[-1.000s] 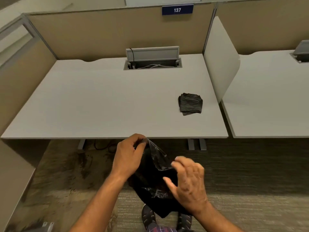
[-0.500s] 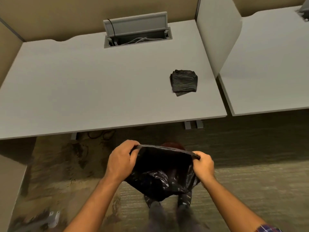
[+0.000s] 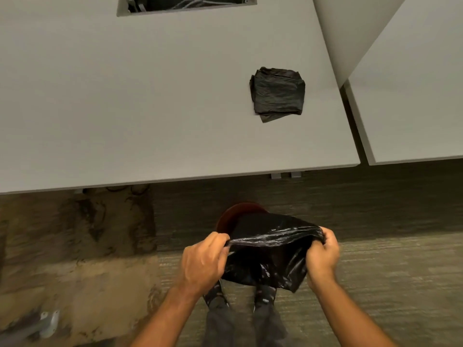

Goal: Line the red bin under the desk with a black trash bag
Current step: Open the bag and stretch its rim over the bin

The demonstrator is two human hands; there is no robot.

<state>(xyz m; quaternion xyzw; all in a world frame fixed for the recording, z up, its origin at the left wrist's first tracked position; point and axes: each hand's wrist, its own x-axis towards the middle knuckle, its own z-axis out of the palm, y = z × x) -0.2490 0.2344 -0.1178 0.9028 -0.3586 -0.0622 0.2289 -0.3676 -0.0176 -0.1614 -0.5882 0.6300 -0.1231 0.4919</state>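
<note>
A black trash bag [image 3: 269, 256] hangs stretched between my hands over the carpet. My left hand [image 3: 201, 261] grips the bag's mouth on its left side. My right hand [image 3: 323, 256] grips the mouth on the right. Behind and partly under the bag, a curved piece of the red bin [image 3: 229, 216] rim shows on the floor in front of the desk; most of the bin is hidden by the bag.
The white desk [image 3: 125, 96] fills the upper view, with a folded stack of black bags [image 3: 278, 95] on its right part and a cable hatch [image 3: 185, 3] at the back. A divider panel [image 3: 350, 33] and second desk [image 3: 413, 96] lie right. My feet [image 3: 240, 296] stand below the bag.
The bag's mouth went from a pinched corner to being pulled wide between both hands. The view has tilted down and closer, and the red bin's rim now shows behind the bag.
</note>
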